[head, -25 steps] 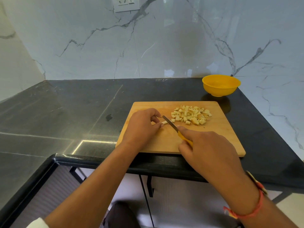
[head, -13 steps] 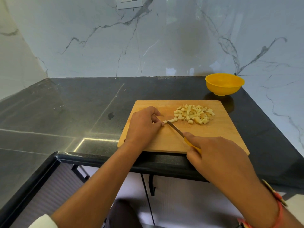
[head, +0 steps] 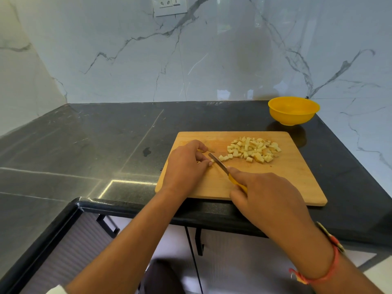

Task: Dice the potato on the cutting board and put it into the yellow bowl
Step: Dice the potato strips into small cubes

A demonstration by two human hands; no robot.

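Observation:
A wooden cutting board (head: 292, 179) lies near the counter's front edge. A heap of pale diced potato (head: 253, 149) sits on its far right part. My left hand (head: 186, 164) curls over a small remaining potato piece (head: 199, 161) at the board's left, mostly hidden under the fingers. My right hand (head: 265, 196) grips a yellow-handled knife (head: 218, 163), forefinger along its back, blade tip down beside my left fingertips. The empty yellow bowl (head: 293, 110) stands beyond the board at the back right, by the wall.
The black stone counter (head: 106, 145) stretches left and around a corner. Marble walls close the back and right sides. A wall socket (head: 169, 5) is mounted high on the back wall. The counter's front edge runs just below the board.
The knife has shifted slightly along the potato piece under my left fingers, and a few cut bits lie next to the heap. The view has shifted a little.

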